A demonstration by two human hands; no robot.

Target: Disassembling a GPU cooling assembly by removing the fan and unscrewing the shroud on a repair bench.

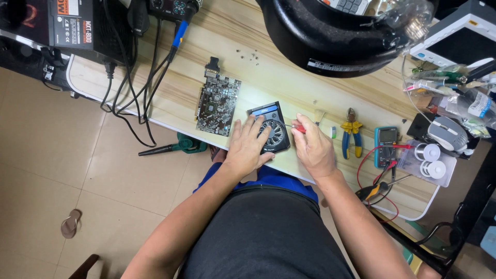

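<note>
left hand (247, 146) flat, fingers spread on black fan cooler (271, 126) at bench (268, 77) front edge | right hand (312, 147) closed round red-handled screwdriver (298, 127) (tip at cooler's right side) | bare circuit board (217, 105) just left

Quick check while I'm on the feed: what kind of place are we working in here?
Likely an electronics repair bench. A bare circuit board lies on the wooden table beside a fan cooler, with pliers and a multimeter close by.

Matt pale wood-grain table (258, 77), glossy black plastic fan shroud (271, 126), bare green circuit board (218, 106).
</note>
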